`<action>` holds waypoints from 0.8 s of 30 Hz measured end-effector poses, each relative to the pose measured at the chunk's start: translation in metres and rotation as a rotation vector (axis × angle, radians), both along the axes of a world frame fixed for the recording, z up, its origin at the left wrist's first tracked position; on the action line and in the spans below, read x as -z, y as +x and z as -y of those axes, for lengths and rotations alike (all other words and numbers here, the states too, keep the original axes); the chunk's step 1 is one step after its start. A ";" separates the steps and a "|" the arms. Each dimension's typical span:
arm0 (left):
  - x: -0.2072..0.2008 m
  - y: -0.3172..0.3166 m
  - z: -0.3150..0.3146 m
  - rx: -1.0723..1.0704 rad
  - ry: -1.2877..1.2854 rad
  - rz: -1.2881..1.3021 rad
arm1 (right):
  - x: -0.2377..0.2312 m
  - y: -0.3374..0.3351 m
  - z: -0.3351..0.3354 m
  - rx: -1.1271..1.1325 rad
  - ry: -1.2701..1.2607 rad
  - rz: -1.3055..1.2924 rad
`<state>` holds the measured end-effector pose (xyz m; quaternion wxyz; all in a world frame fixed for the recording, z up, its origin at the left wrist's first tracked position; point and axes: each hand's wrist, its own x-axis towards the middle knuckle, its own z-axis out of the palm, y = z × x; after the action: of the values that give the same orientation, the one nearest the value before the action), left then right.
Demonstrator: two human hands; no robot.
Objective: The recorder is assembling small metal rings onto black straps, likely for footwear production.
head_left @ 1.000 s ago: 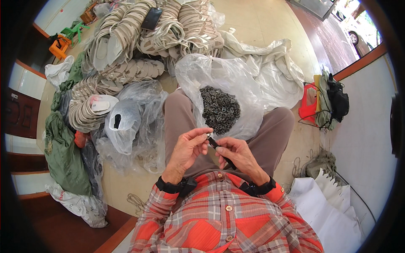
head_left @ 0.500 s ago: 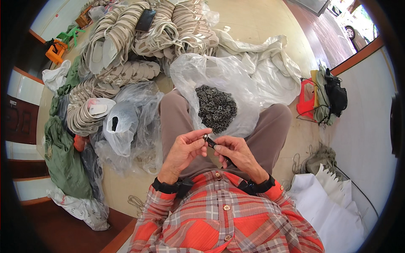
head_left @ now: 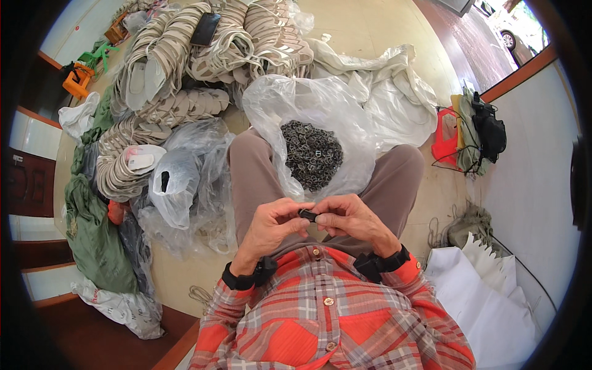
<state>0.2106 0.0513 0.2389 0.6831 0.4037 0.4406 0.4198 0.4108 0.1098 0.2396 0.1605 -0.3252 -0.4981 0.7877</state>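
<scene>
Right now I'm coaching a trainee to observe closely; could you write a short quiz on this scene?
1. What lies on the stacks of pale footwear pieces? A: a red stool; B: a dark phone; C: a coiled rope.
2. True or false: the left hand and right hand both touch a small black item.
3. Fill in: the heap of small dark rings lies on clear plastic between the person's ____.

Key: 1 B; 2 true; 3 knees.

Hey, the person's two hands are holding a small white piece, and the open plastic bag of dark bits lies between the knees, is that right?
Not quite: the small piece is black, not white, as the head view shows. The rest is right.
</scene>
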 end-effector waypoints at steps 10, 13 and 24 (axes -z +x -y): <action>0.006 -0.004 0.004 -0.131 0.177 0.060 | -0.013 -0.003 0.001 0.023 -0.021 0.014; 0.002 -0.005 0.003 -0.111 0.186 0.055 | -0.016 -0.002 0.001 0.024 -0.070 -0.042; -0.003 0.000 0.009 -0.046 0.178 0.021 | -0.029 0.000 0.005 0.002 -0.088 -0.134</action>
<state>0.2110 0.0422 0.2422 0.6393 0.4483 0.4034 0.4770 0.4108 0.1051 0.2682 0.1798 -0.2788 -0.4507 0.8287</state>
